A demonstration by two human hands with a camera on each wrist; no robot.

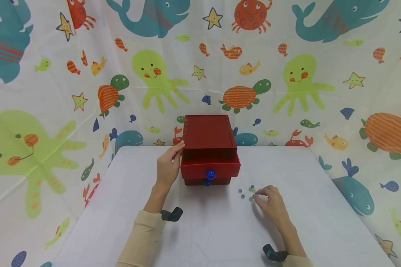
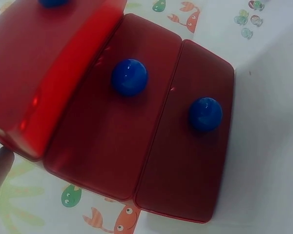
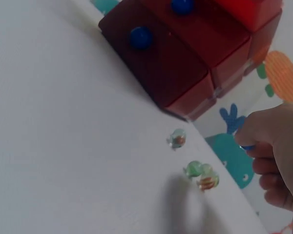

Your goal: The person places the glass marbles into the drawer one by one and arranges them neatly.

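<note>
A red chest of drawers [image 1: 208,131] with blue knobs [image 2: 130,77] stands at the back of the white table. Its top drawer [image 1: 194,171] is pulled out; the lower drawers [image 2: 185,161] are closed. My left hand [image 1: 168,167] rests its fingers against the chest's left side. At the front right, my right hand [image 1: 270,203] pinches a small blue marble [image 3: 246,147] between thumb and fingers, most of it hidden. Several clear glass marbles [image 3: 177,139] with green and orange tints lie on the table beside that hand. What the pulled-out drawer holds is hidden.
The white table [image 1: 207,230] reaches back to a curtain [image 1: 200,40] printed with sea animals, which also hangs along both sides. Dark straps with small devices [image 1: 172,214] sit on both wrists.
</note>
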